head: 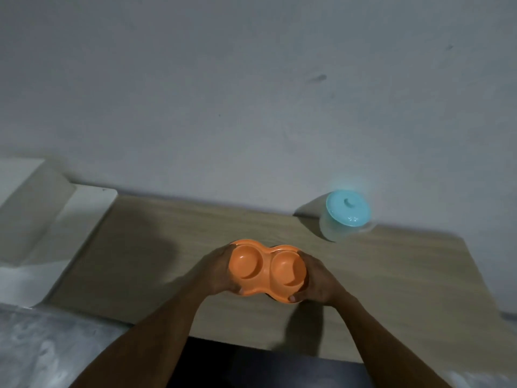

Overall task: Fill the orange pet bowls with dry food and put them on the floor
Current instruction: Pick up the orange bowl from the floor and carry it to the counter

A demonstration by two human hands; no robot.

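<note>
An orange double pet bowl [267,271] with two round hollows is held over the middle of a wooden table [391,289]. Both hollows look empty. My left hand [216,271] grips its left end and my right hand [317,281] grips its right end, thumbs on the near rim. A clear plastic container with a light blue lid [345,214] stands at the back right of the table against the wall; its contents cannot be made out.
A grey wall [251,93] rises right behind the table. A white ledge or fixture [36,219] lies to the left of the table. Grey mottled floor [42,345] shows at the lower left, and a dark gap under the table's front edge.
</note>
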